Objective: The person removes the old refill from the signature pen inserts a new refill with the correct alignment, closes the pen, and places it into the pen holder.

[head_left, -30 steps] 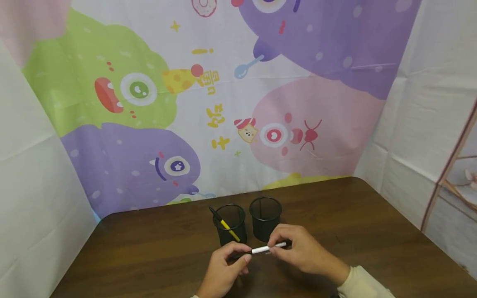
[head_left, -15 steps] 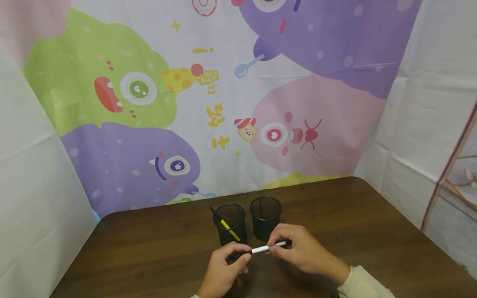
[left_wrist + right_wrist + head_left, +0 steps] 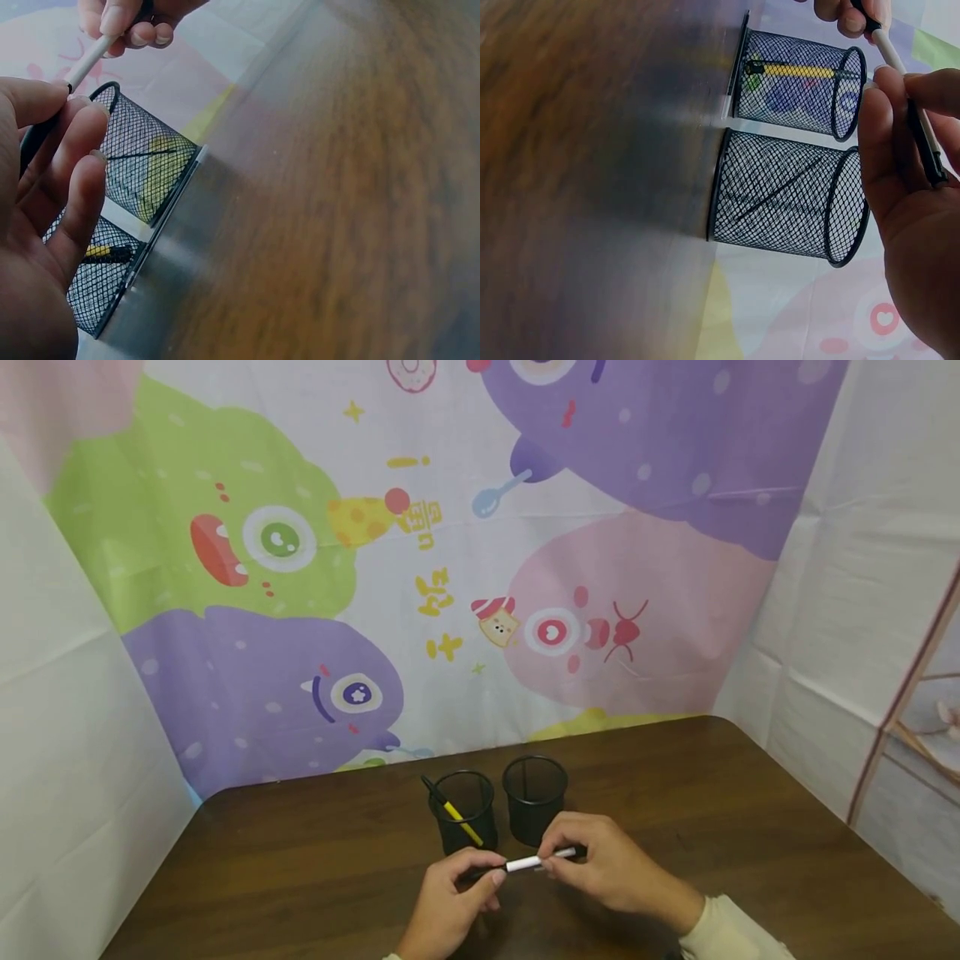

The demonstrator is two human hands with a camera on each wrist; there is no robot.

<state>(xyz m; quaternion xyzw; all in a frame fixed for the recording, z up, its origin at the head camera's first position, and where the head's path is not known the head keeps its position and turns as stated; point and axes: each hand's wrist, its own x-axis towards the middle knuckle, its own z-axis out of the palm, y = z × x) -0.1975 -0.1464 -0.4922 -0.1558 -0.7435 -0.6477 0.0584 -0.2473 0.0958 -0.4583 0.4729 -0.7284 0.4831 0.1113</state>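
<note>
In the head view a pen with a white barrel and black ends (image 3: 522, 863) is held level above the table, in front of two black mesh cups. My left hand (image 3: 455, 893) pinches its left black part between thumb and fingers. The right hand (image 3: 611, 864) pinches the other end, where a clip and black tip show. The left mesh cup (image 3: 467, 839) holds a yellow-and-black pen (image 3: 452, 812) leaning against the rim. Beside it stands the right mesh cup (image 3: 529, 817); in the right wrist view its mesh (image 3: 780, 199) shows a dark slanting line.
Both cups stand on a dark brown wooden table (image 3: 300, 860). A printed cloth with cartoon monsters (image 3: 442, 552) hangs behind it, with pale cloths (image 3: 52, 693) at the sides. A thin strip (image 3: 166, 214) lies by the cups' bases, too unclear to name.
</note>
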